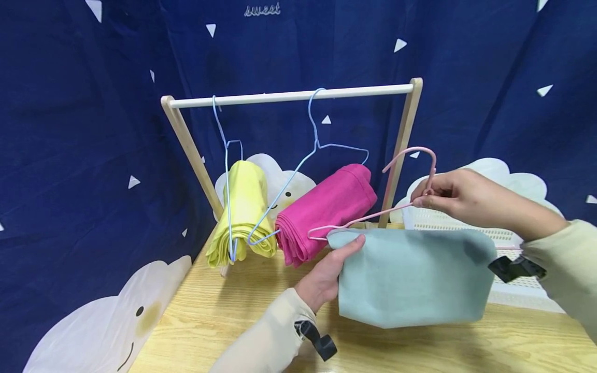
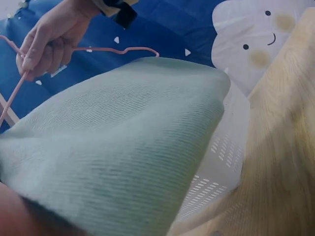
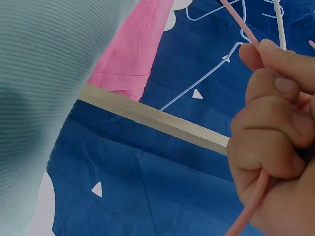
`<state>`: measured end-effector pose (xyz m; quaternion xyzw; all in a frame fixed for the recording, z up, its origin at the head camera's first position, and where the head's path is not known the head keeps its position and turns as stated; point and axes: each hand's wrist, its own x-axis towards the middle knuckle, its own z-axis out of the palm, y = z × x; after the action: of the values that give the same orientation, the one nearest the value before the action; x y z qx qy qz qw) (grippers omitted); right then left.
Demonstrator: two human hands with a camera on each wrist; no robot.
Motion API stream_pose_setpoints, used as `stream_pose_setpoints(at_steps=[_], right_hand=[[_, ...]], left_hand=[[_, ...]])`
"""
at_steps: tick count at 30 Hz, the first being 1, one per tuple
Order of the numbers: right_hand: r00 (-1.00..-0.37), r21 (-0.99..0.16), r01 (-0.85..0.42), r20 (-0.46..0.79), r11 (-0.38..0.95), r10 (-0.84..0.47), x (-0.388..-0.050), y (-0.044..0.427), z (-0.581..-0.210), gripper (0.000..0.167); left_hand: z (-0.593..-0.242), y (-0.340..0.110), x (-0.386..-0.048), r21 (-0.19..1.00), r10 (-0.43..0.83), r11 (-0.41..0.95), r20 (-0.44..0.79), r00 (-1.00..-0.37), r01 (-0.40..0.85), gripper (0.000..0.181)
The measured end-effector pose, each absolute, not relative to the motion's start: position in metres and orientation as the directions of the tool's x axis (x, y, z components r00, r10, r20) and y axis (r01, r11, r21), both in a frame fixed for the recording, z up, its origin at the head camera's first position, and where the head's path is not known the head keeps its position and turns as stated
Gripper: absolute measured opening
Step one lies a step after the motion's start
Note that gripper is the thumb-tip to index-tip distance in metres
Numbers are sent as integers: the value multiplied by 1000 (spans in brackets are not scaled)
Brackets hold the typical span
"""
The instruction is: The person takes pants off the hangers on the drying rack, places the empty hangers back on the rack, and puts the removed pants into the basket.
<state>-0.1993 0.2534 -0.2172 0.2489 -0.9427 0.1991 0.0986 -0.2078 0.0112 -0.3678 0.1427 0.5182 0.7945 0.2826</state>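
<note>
Holds the pale green cloth (image 1: 415, 280) above the worktop (image 1: 186, 331), pinching its 9 o'clock end with the left hand (image 1: 328, 272) and gripping the pink hanger (image 1: 422, 149) by its neck with the right hand (image 1: 459, 197), showing only in the left wrist view the far shoulder meeting the cloth's top. In the head view, has room on the rail (image 1: 368, 93) between blue hanger (image 1: 316, 142) at 11 and post (image 1: 403, 134) at 12, with magenta roll (image 1: 326, 207) close at 10 and white basket (image 1: 515, 299) at 2. Runs lengthwise 9 to 3, with hook tip toward 8.
</note>
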Motion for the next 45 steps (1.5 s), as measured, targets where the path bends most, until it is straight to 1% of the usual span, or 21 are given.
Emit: stream_pose_setpoints(at_steps=[7,15,26,36,41,45], right_hand=[[-860,-334,-506,275,795,-431,-199,252,-217,13],[-856,-341,-512,276,788,-437,-201,252,-219,15],[-862,-329,-499,279,801,-423,-203,253,-220,13],[-843,-303,-519,333,799,-421,-205,255,-222,14],[-819,-283,-551,363,785,-444,-207,256,-224,17],[-795,-242,-576,388,781,-466,-207,257,-227,20]], left_hand=[[-370,19,-207,923,482,-254,-140,-865,-290,12],[-370,19,-204,928,404,-228,-184,-896,-294,18],[-373,20,-204,939,415,-250,-117,-902,-237,22],[-379,23,-205,938,403,-287,-64,-913,-193,19],[-379,23,-204,942,385,-285,-56,-921,-176,21],[-379,24,-203,942,386,-283,-60,-921,-180,18]])
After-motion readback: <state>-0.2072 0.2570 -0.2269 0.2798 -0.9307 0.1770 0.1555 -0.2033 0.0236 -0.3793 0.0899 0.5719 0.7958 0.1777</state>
